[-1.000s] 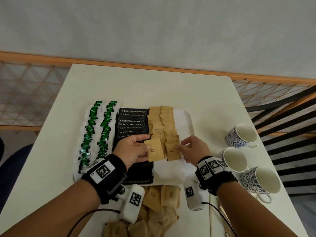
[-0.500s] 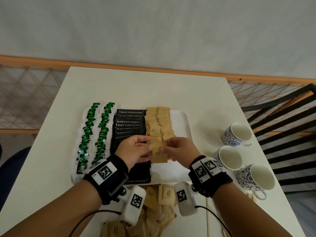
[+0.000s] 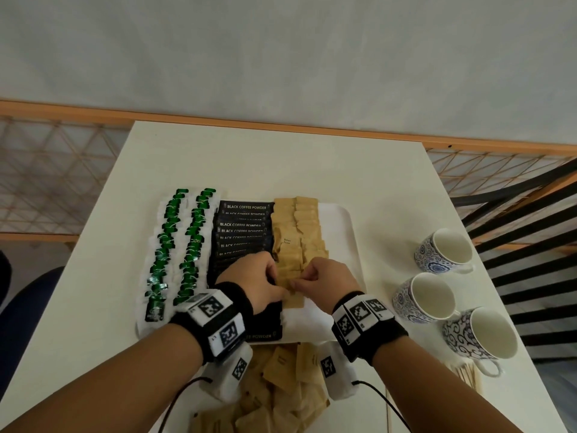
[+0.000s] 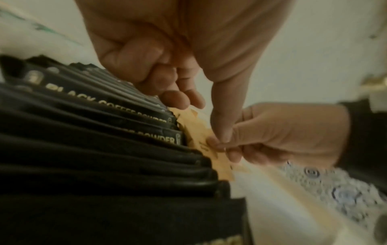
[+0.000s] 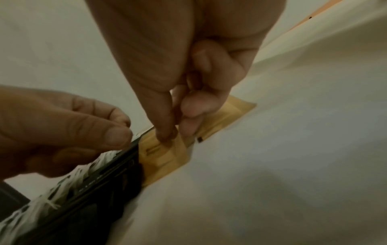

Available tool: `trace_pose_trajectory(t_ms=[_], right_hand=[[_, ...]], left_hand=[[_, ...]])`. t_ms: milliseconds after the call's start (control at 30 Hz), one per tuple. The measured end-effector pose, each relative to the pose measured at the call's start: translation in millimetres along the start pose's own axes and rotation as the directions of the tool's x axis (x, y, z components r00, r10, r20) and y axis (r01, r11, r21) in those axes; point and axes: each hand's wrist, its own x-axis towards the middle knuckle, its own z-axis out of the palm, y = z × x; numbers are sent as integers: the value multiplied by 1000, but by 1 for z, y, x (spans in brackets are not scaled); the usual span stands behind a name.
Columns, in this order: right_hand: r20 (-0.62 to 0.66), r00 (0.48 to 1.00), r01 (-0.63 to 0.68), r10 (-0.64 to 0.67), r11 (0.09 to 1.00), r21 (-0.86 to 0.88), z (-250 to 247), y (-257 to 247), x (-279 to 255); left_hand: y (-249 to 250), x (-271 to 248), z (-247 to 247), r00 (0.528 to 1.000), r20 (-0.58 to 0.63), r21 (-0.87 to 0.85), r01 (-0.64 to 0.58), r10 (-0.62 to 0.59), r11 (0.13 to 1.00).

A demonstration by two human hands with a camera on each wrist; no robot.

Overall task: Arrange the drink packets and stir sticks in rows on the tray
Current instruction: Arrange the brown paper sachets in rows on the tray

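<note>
The right hand (image 3: 327,278) has crossed to the left hand (image 3: 256,281); both now pinch one brown packet (image 3: 295,296) near the tray's (image 3: 349,245) front edge, extending that row.

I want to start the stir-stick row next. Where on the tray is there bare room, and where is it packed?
Bare tray shows right of the brown sugar packets, up to the rim beside the cups, and just nearer than both hands. Left of that it is crowded: black coffee packets and green packets lie edge to edge.
</note>
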Motion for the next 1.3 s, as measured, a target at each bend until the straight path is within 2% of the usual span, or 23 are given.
trace_pose_trajectory(t_ms=[100, 200, 267, 367, 567, 800, 900, 967, 1067, 1100, 1233, 1300], right_hand=[[8, 1000, 17, -16, 999, -45, -2, -1, 1], [-42, 998, 43, -43, 999, 7, -9, -3, 6], [-114, 990, 87, -83, 996, 36, -17, -7, 17], [-156, 975, 148, -155, 987, -61, -26, -15, 41], [-84, 979, 172, -187, 972, -162, -30, -26, 71], [8, 984, 175, -179, 951, -255, -32, -32, 76], [29, 984, 179, -177, 955, -236, -30, -34, 72], [-19, 981, 186, -191, 970, -154, -32, -31, 66], [-159, 978, 138, -135, 990, 12, -43, -16, 48], [-163, 982, 105, -101, 994, 16, -47, -9, 40], [45, 996, -79, 83, 994, -75, -46, 19, 12], [78, 991, -104, 110, 991, -84, -36, 26, 8]], left_hand=[[9, 2, 4, 997, 60, 208, -66, 55, 976], [12, 6, 7, 993, 90, 300, -97, 73, 949], [12, 8, 8, 993, 91, 319, -102, 76, 942], [12, 11, 10, 992, 94, 332, -116, 89, 936], [13, 12, 14, 989, 97, 372, -137, 108, 918], [15, 15, 18, 988, 76, 399, -157, 138, 903], [15, 19, 20, 987, 75, 406, -162, 144, 899], [14, 20, 19, 983, 83, 400, -181, 162, 898], [15, 21, 19, 980, 68, 370, -201, 189, 907], [16, 21, 19, 980, 60, 367, -199, 190, 909], [22, 20, 18, 981, 22, 375, -185, 190, 909], [24, 21, 18, 981, 27, 377, -187, 190, 907]])
